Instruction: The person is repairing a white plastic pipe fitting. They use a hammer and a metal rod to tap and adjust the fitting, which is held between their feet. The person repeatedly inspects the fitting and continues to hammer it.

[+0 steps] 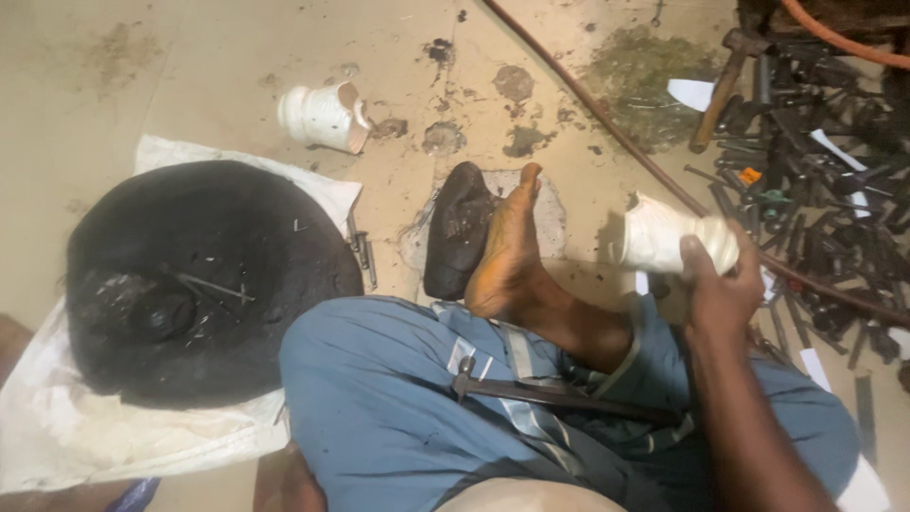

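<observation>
My right hand [722, 284] is closed around a crumpled white ribbed cup [664, 235], held sideways above the floor, right of my bare foot [507, 248]. A thin dark hammer [559, 393] lies across my lap on the blue shorts [379, 398]. A second white cup [324, 116], cracked at the rim, lies on its side on the floor further off. My left hand is out of sight.
A large black round pad [204, 280] with nails on it rests on a white sack [123, 441] at left. A dark lump [457, 228] sits beside my foot. Several metal tools [815, 180], a wooden-handled hammer [722, 87] and a reddish hose [607, 118] lie at right.
</observation>
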